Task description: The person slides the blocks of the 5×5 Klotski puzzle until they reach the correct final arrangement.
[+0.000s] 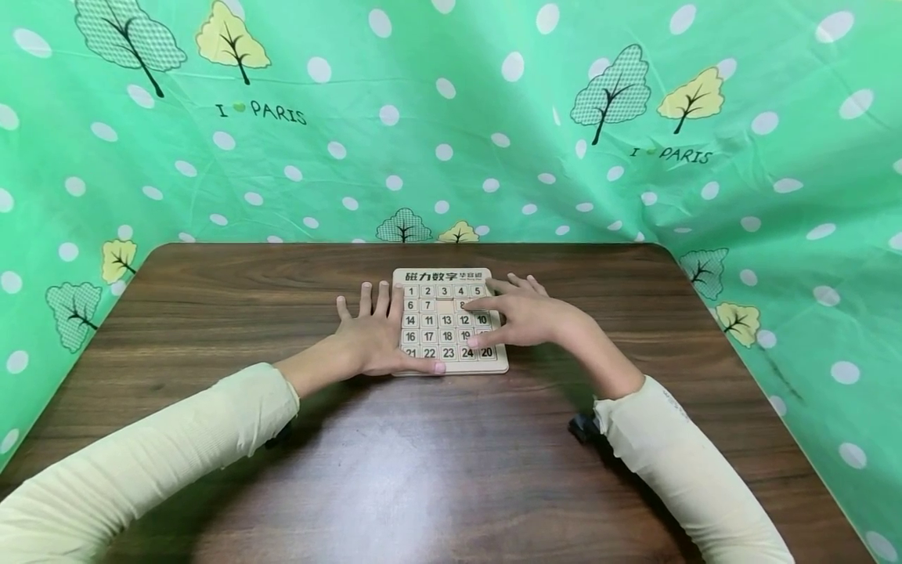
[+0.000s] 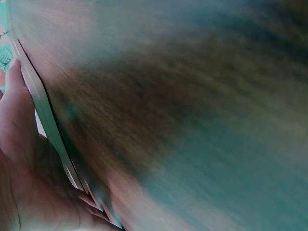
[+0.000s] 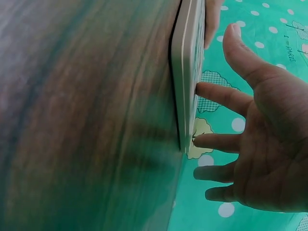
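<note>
A flat, pale number slide puzzle (image 1: 451, 366) lies on the table, black characters along its top strip and rows of numbered tiles below. One bare slot (image 1: 445, 307) shows between tiles 7 and 8. My left hand (image 1: 369, 337) braces the puzzle's left side, fingers spread straight, thumb laid along the bottom border. My right hand (image 1: 535, 317) reaches over from the right, its index fingertip touching tile 8 (image 1: 461, 303); the hand covers the tile to the right of it. In the right wrist view, that hand's fingers are extended, with the index fingertip on the puzzle's face.
The dark wood-grain table (image 1: 395, 470) has rounded far corners. A green polka-dot cloth (image 1: 451, 102) with printed trees hangs behind it and at both sides. Pale sleeves (image 1: 176, 439) cover both forearms, and a black object (image 1: 583, 428) sits at the right cuff.
</note>
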`<action>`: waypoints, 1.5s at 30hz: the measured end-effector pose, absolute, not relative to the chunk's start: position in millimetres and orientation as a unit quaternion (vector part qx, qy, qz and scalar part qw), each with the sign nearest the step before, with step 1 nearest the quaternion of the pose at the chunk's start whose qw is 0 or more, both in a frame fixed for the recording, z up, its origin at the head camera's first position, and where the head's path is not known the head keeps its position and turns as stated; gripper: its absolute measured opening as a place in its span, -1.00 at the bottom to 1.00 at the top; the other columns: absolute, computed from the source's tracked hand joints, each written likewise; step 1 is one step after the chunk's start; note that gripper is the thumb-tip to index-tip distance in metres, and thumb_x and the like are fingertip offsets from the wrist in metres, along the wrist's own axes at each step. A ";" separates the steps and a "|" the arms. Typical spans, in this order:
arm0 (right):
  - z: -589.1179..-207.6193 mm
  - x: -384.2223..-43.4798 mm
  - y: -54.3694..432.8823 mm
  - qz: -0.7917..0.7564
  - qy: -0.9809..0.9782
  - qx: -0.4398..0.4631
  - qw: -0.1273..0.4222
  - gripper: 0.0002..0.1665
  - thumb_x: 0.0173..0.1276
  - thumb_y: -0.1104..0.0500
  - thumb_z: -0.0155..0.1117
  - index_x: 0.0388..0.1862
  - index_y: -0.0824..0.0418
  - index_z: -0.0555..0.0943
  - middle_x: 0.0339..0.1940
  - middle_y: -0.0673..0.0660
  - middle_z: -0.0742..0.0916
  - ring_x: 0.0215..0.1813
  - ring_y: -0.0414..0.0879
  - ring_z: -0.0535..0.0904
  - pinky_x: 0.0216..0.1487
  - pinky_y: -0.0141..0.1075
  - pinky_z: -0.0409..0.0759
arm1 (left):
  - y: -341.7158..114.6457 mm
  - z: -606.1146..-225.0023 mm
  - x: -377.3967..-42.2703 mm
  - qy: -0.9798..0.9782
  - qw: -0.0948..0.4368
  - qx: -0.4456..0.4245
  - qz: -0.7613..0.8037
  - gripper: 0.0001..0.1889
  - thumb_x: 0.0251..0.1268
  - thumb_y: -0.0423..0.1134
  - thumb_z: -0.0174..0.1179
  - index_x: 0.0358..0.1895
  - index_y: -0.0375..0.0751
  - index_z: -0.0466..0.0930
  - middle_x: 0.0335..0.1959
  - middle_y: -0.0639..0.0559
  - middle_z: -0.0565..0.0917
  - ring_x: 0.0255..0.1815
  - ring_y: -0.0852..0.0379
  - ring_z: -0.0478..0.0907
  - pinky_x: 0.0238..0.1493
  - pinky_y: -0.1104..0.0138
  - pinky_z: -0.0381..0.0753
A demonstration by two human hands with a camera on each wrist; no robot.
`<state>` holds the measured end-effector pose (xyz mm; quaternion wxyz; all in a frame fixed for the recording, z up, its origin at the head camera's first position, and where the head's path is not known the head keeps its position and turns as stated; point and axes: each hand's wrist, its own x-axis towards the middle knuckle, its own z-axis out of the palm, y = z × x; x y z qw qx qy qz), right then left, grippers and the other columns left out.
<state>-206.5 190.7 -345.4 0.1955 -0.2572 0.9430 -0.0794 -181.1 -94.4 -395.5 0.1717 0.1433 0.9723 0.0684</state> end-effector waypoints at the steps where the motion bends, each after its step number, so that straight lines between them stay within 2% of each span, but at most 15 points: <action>1: -345.5 -206.9 189.6 -0.078 0.943 -0.257 0.196 -0.06 0.49 -0.51 0.43 0.73 -0.21 0.52 0.92 0.36 0.18 0.89 0.59 -0.09 0.83 0.54 -0.23 | -94.6 -395.6 -181.1 0.972 0.172 0.143 0.069 0.77 -0.07 0.96 0.14 0.88 -0.23 -0.52 0.92 -0.35 -0.32 0.92 -0.44 -0.45 0.73 -0.64 -0.27; 25: -351.3 -204.0 171.4 -0.085 0.937 -0.277 0.195 -0.04 0.54 -0.48 0.39 0.80 -0.25 0.41 0.92 0.39 0.14 0.89 0.61 -0.15 0.80 0.58 -0.24 | -94.4 -394.9 -181.6 0.971 0.173 0.146 0.070 0.75 -0.04 0.95 0.14 0.87 -0.24 -0.52 0.91 -0.38 -0.32 0.92 -0.46 -0.45 0.71 -0.65 -0.30; 34: -351.6 -201.2 185.2 -0.099 0.940 -0.269 0.183 -0.05 0.52 -0.50 0.38 0.79 -0.29 0.43 0.94 0.36 0.12 0.90 0.58 -0.16 0.83 0.54 -0.29 | -95.2 -395.1 -181.3 0.971 0.174 0.144 0.074 0.77 -0.06 0.95 0.15 0.87 -0.24 -0.53 0.91 -0.36 -0.33 0.92 -0.44 -0.47 0.72 -0.64 -0.30; 45: -346.5 -201.3 214.5 -0.105 0.949 -0.247 0.167 -0.09 0.51 -0.48 0.41 0.70 -0.15 0.56 0.92 0.42 0.15 0.88 0.63 -0.12 0.81 0.57 -0.25 | -95.5 -395.6 -181.5 0.972 0.173 0.144 0.061 0.76 -0.07 0.97 0.13 0.88 -0.23 -0.51 0.91 -0.36 -0.31 0.92 -0.44 -0.44 0.73 -0.62 -0.24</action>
